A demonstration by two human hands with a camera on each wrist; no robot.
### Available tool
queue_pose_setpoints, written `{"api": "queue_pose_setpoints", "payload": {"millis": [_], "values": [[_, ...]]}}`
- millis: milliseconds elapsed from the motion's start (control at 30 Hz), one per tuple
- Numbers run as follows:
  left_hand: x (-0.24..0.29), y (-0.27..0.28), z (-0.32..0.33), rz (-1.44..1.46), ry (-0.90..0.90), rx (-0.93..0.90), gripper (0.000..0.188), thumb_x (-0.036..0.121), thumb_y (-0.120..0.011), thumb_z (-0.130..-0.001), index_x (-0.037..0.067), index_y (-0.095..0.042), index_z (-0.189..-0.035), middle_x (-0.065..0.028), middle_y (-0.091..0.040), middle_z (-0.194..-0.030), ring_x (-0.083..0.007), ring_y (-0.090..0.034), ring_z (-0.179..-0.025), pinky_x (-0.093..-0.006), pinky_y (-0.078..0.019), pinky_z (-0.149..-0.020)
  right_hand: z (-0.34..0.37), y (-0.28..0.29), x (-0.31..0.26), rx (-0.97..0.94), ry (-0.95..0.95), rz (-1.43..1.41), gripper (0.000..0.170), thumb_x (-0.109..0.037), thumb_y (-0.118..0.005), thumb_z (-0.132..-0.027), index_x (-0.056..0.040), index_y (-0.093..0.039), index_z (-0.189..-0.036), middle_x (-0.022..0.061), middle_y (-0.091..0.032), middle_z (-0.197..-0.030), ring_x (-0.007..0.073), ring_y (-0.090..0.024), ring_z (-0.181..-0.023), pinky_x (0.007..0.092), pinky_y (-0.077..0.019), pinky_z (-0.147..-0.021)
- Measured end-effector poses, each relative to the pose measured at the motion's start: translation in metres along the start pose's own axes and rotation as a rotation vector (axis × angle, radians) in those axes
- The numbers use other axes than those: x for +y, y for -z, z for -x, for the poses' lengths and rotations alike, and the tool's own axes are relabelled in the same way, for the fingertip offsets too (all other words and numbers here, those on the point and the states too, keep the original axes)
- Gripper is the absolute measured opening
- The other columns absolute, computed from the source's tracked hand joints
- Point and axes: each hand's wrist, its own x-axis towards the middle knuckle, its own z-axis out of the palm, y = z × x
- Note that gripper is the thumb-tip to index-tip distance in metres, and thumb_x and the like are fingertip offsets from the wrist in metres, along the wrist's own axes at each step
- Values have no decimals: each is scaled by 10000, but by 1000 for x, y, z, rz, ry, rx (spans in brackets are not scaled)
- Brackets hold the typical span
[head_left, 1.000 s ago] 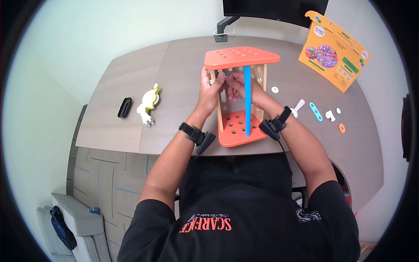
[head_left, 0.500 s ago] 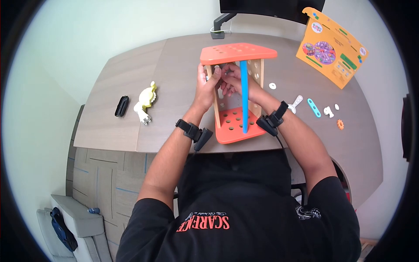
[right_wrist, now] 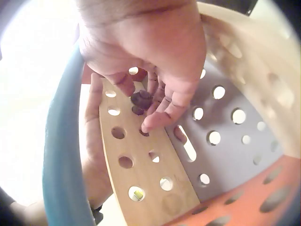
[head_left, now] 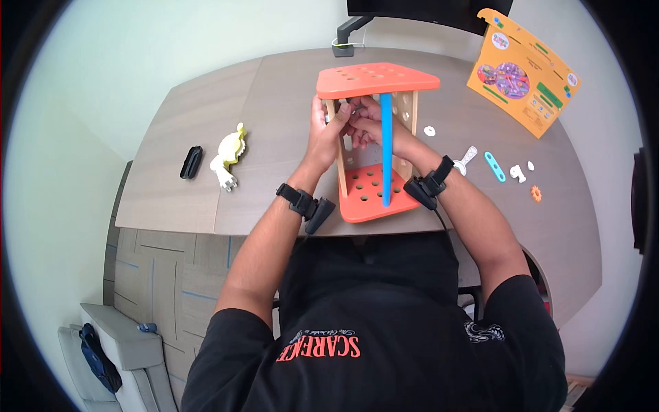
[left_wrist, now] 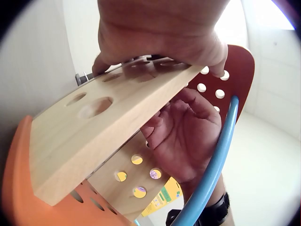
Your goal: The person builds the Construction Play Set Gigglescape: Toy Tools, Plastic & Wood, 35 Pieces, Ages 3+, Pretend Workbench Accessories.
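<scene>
Between orange panels [head_left: 374,86], blue rod [head_left: 386,151]

Orng top pnl [head_left: 377,81] w/ blu rod [head_left: 386,151]

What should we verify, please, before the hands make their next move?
1. Left hand on the wooden panel: ok, gripping it near the top.
2. Right hand at the small dark piece: ok, thumb and fingers around it.
3. Small dark piece fully seated: cannot tell, partly covered.
4. Blue bar in place: ok, spanning the orange boards.
5. Orange gear clear of both hands: ok, lying apart.
</scene>
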Motion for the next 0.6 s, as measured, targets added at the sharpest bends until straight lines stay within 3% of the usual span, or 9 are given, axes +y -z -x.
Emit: {"api": "queue_pose_setpoints", "payload": {"millis": [233,333,433,533,600], "values": [[-4,6,0,-68,-12,-37,659,446,-704,-1023,83,-371,-1460,-59,-606,-1125,-103,-611,-880,-262,-469,-664,-6,8,-1,-47,-223,102,402,-443,-544,-1100,-51,-628,-1075,56,-647,-750,137,-663,-610,275,-519,-516],[-7,8,-1,-100,-19,-25,657,452,-702,-1022,81,-374,-1455,-61,-612,-1133,-102,-604,-861,-258,-465,-663,-4,10,-5,-31,-268,72,379,-423,-540,-1098,-51,-602,-1126,66,-653,-787,142,-656,-600,277,-516,-501],[-2,4,1,-73,-10,-3,657,450,-707,-1020,78,-378,-1449,-59,-610,-1135,-99,-593,-860,-258,-470,-670,2,0,-7,67,-118,-4,330,-388,-518,-1114,-82,-604,-1204,37,-647,-813,115,-662,-648,255,-511,-535],[3,-4,1,2,-15,-18,655,440,-712,-1018,75,-377,-1447,-60,-608,-1124,-105,-601,-859,-261,-484,-670,0,-2,-4,5,6,46,320,-355,-517,-1112,-77,-579,-1257,40,-646,-848,117,-669,-663,255,-518,-540],[-6,6,-4,-7,-23,-63,659,435,-715,-1017,75,-369,-1449,-67,-608,-1110,-115,-618,-837,-266,-497,-664,-4,2,3,-16,-37,71,328,-370,-513,-1114,-73,-598,-1224,34,-643,-822,112,-664,-663,255,-518,-543]]}}
